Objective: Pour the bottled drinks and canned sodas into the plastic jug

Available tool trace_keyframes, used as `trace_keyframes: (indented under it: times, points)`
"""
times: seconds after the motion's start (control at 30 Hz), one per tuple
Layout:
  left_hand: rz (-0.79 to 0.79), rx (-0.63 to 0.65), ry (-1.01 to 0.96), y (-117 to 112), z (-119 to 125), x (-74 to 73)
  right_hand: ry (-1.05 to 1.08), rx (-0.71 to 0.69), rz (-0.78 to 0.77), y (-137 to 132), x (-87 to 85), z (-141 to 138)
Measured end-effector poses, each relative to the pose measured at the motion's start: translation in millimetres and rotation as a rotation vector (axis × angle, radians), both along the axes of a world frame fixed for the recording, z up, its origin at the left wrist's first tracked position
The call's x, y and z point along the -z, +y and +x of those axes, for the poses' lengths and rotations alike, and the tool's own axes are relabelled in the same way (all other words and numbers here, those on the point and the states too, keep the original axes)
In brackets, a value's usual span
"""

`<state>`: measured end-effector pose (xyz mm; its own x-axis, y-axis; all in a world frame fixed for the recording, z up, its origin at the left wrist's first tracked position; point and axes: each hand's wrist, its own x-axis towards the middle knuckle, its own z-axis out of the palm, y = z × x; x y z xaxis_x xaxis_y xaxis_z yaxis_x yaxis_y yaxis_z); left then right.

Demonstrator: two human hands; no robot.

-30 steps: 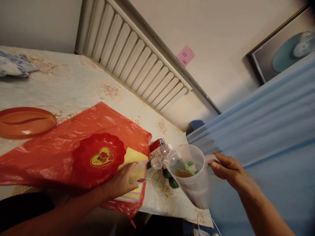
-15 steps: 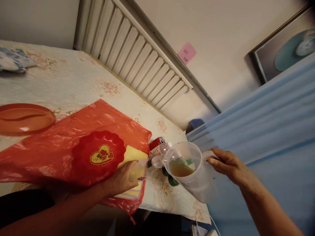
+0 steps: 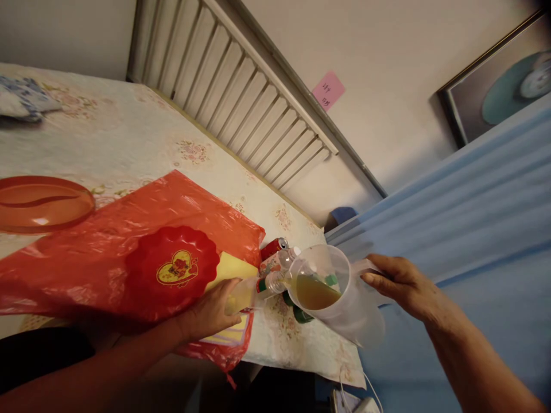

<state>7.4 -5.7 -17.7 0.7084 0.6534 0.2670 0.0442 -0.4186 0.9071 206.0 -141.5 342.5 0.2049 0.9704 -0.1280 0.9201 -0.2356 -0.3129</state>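
Note:
My right hand (image 3: 398, 281) is wrapped round the handle of a translucent plastic jug (image 3: 359, 315). The jug tips to the left, and yellow-brown liquid (image 3: 316, 291) lies against its lower side, reaching the spout. My left hand (image 3: 215, 310) is closed round a clear plastic bottle (image 3: 244, 295), partly hidden by my fingers. The spout meets what looks like the bottle's ridged neck (image 3: 275, 281); whether liquid runs between them is hard to make out. Just behind stand a red can (image 3: 272, 248) and another clear bottle (image 3: 287, 258).
A red scalloped tray (image 3: 172, 278) with a gold heart sits on a red plastic bag (image 3: 172, 201), beside yellow sheets (image 3: 230, 269). An orange oval dish (image 3: 43, 203) lies left. A radiator (image 3: 241, 92) and blue curtain (image 3: 486, 212) border the flowered tablecloth (image 3: 129, 120).
My right hand has tilted the jug further, its base swinging up and right. The liquid has come closer to the spout. My left hand keeps its hold on the bottle.

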Motion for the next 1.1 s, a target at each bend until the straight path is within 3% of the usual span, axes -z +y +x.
trace_keyframes:
  times: [0.3, 0.77, 1.1]
  points:
    - [0.071, -0.013, 0.018, -0.1, 1.9, 2.4, -0.007, -0.020, 0.016, 2.0, -1.4, -0.1]
    - [0.048, 0.018, 0.077, -0.8, -2.2, -4.3, 0.034, 0.002, 0.099, 6.0, -4.4, -8.8]
    - [0.028, 0.040, 0.077, 0.7, -3.5, -3.6, -0.067, -0.043, -0.028, 7.4, -6.8, -10.3]
